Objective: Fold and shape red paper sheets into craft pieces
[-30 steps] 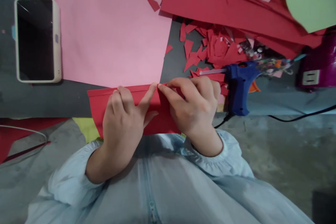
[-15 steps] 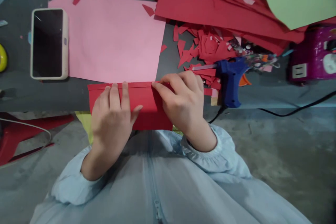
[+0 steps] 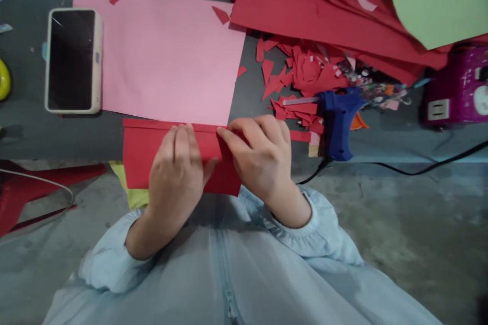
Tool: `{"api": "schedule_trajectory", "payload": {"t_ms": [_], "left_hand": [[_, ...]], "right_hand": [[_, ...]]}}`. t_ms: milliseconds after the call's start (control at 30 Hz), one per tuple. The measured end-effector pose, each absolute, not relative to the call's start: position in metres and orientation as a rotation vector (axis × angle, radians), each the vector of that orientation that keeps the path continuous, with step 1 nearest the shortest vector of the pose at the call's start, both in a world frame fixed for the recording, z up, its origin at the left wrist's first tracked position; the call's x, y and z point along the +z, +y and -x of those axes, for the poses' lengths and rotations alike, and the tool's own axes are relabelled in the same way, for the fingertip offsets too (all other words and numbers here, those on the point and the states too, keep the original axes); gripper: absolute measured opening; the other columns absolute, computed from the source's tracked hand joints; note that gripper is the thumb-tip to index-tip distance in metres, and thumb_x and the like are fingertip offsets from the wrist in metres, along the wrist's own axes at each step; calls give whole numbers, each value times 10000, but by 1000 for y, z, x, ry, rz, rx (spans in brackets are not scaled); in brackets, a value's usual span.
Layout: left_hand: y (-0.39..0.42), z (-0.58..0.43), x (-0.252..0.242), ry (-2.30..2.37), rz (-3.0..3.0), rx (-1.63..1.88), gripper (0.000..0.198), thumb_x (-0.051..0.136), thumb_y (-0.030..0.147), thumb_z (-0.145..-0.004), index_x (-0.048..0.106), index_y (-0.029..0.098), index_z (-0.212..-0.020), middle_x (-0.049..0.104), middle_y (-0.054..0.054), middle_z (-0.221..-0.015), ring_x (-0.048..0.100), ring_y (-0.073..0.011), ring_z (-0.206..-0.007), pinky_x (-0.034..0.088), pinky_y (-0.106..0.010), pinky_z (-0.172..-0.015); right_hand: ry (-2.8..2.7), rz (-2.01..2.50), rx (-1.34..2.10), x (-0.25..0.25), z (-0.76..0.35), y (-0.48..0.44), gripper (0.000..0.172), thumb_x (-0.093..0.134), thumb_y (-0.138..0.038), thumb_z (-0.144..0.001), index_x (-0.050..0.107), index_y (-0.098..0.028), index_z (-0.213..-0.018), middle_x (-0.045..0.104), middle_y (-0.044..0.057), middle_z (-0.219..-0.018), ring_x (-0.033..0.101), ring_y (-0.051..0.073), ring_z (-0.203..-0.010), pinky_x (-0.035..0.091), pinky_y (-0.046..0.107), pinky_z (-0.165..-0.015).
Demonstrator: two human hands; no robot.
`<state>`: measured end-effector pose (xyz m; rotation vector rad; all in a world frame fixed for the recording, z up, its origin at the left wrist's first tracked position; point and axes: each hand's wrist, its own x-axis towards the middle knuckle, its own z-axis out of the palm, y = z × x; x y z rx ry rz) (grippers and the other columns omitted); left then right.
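A red sheet (image 3: 139, 155) lies at the front edge of the worktop (image 3: 34, 137), its lower part reaching past that edge toward the person's light blue jacket (image 3: 183, 279). A narrow fold runs along its far edge.

The left hand (image 3: 177, 175) lies flat on the middle of the red sheet, its fingers straight and close together with the tips at the fold and the thumb out to the side; it is not gripping anything. The right hand (image 3: 259, 155) is at the sheet's right end, fingers bent, one fingertip on the fold; whether it pinches the paper cannot be told.

Just beyond the red sheet is a pink sheet (image 3: 171, 61), with a phone (image 3: 72, 61) at its left side. To the right of the right hand, a blue glue gun (image 3: 339, 124) lies with its nozzle end toward red scraps (image 3: 308, 71). Behind these are larger red sheets (image 3: 324, 18), with a green sheet (image 3: 446, 12) on top. A purple box (image 3: 453, 86) with a socket stands at the far right.
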<state>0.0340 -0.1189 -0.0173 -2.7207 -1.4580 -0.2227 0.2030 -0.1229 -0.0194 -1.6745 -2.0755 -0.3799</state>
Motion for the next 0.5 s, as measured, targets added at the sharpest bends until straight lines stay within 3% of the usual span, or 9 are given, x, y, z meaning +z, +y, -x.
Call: {"api": "schedule_trajectory", "payload": {"t_ms": [100, 200, 267, 500], "left_hand": [[-124, -44, -22, -1358, 2750, -335, 610, 489, 308, -994, 322, 41, -1517, 583, -228, -1350, 525, -308, -1320, 433, -443, -1113], [-124, -51, -20, -1248, 2705, -310, 528, 520, 274, -983, 456, -30, -1409, 627, -240, -1279, 574, -304, -1262, 454, -385, -1082], [-123, -53, -17, -1201, 2660, -276, 501, 524, 291, -983, 513, -56, -1345, 649, -245, -1244, 607, -306, -1216, 476, -364, -1045], [-119, -50, -12, -1205, 2709, -224, 566, 501, 377, -989, 496, -30, -1383, 647, -251, -1272, 620, -317, -1210, 507, -352, -985]], "right_hand": [[-2060, 1678, -352, -20, -203, -123, 178, 602, -195, -956, 745, -219, -853, 746, -25, -891, 480, 172, -821, 355, 326, -736], [-2060, 1652, -331, -21, -208, -125, 162, 605, -205, -957, 746, -227, -880, 753, -33, -907, 496, 169, -835, 364, 324, -742], [-2053, 1623, -331, -22, -214, -127, 141, 613, -200, -951, 742, -231, -905, 757, -33, -931, 510, 163, -843, 373, 322, -752], [-2024, 1573, -431, -22, -237, -136, 113, 652, -150, -910, 724, -223, -957, 760, -19, -909, 545, 158, -814, 385, 333, -726]]}}
